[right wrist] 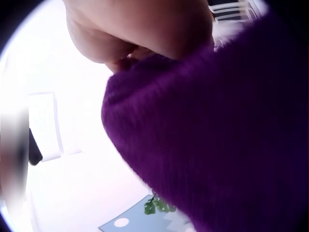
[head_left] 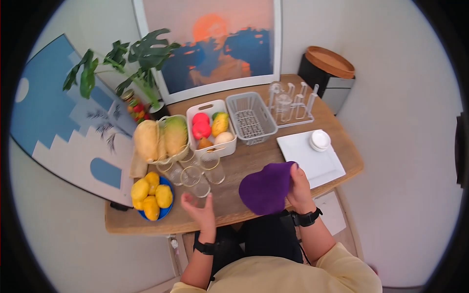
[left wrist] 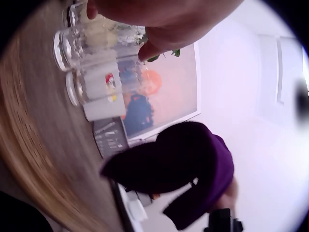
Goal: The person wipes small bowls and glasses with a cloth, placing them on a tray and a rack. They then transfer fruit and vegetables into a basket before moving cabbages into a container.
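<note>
The right hand (head_left: 299,189) grips a purple cloth (head_left: 264,189) near its edge, thumb pressed on the fabric; the cloth hangs from it toward the left hand (head_left: 200,211), held up off the wooden table (head_left: 234,168) and folded over on itself in the left wrist view; the left hand holds nothing — its fingers are loosely bent and spread apart, just short of a cluster of clear glasses (head_left: 213,167) with gold-coloured rims.

To the left of the left hand sits a blue plate (head_left: 169,209) bearing yellow fruits (head_left: 164,196); beyond the glasses from that hand stands a white bin (head_left: 222,150) of mixed fruit; a grey basket (head_left: 262,138) lies ahead, between the two hands' reach; just beyond the right hand is a white square plate (head_left: 299,147) — small white dishes (head_left: 320,139) stacked near its far edge.
</note>
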Demonstrator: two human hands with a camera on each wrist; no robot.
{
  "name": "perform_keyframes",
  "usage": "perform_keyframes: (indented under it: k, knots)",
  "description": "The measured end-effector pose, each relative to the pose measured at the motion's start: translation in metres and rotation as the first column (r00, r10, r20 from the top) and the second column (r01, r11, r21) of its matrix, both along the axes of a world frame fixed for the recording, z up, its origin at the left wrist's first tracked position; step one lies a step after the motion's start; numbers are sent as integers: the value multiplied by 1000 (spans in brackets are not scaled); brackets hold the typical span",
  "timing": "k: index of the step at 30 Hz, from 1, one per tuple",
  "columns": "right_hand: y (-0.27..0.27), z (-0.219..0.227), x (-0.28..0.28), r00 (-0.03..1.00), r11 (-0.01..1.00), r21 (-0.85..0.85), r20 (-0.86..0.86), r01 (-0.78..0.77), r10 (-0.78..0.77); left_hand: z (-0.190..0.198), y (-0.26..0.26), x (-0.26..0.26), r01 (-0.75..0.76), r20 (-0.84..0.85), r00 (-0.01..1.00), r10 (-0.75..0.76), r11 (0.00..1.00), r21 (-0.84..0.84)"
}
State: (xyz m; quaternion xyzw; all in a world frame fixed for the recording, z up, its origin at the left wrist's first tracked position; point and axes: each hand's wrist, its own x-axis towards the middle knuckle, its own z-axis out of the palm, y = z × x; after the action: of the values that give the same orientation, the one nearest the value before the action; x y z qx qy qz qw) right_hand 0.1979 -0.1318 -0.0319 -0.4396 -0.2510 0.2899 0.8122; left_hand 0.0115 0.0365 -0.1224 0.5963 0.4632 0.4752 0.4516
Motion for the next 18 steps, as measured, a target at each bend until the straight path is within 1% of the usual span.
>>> perform_keyframes:
  k: [1,2,3,5,6,7,8,9,10,11,12,13,14,15,16,17,18]
  knots:
    - [-4,1,3,991,995,-83,126,52,-41,-10,13,0,-26,-86,995,41,987,161]
    - [-9,-2,7,864,949,-194,487,248,-126,-16,24,1,-44,-158,982,100,945,323]
    - [-13,6,6,860,946,-189,490,264,-142,-17,30,2,-30,-154,984,85,944,327]
    - [-20,29,3,948,974,-101,269,204,-171,-18,42,5,80,-146,988,-43,963,259]
    - [-21,30,9,966,978,-33,163,207,-199,-19,48,5,88,-144,988,-51,961,262]
    - [-23,33,14,965,971,-6,113,237,-235,-21,54,5,152,-72,987,-141,973,176]
    - [-24,35,20,956,957,59,66,284,-287,-24,57,4,221,6,975,-222,971,94]
    - [-24,36,25,943,936,122,15,330,-334,-24,54,1,227,8,973,-229,969,99]
    - [-22,44,26,922,908,161,-46,386,-384,-21,46,-2,161,-5,987,-163,974,161]
    - [-21,53,22,921,906,168,-42,388,-387,-18,39,-4,94,-11,996,-93,970,224]
    - [-19,66,15,923,900,205,-68,385,-379,-8,31,-6,96,-6,995,-97,968,230]
    - [-15,72,10,924,893,237,-97,382,-369,4,18,-11,131,-62,991,-118,949,286]
    - [-12,69,8,941,915,227,-21,333,-337,13,7,-15,168,-123,983,-134,927,335]
    - [-4,69,0,949,940,170,58,296,-309,23,-1,-14,170,-126,983,-135,927,334]
    - [2,73,-15,957,966,68,138,248,-255,33,-7,-11,324,-118,946,-303,897,299]
    - [8,68,-26,953,987,-32,266,158,-144,38,-12,-7,470,-102,882,-460,842,267]
    - [7,79,-30,827,978,-186,531,-97,183,40,-14,-4,468,-105,883,-457,841,271]
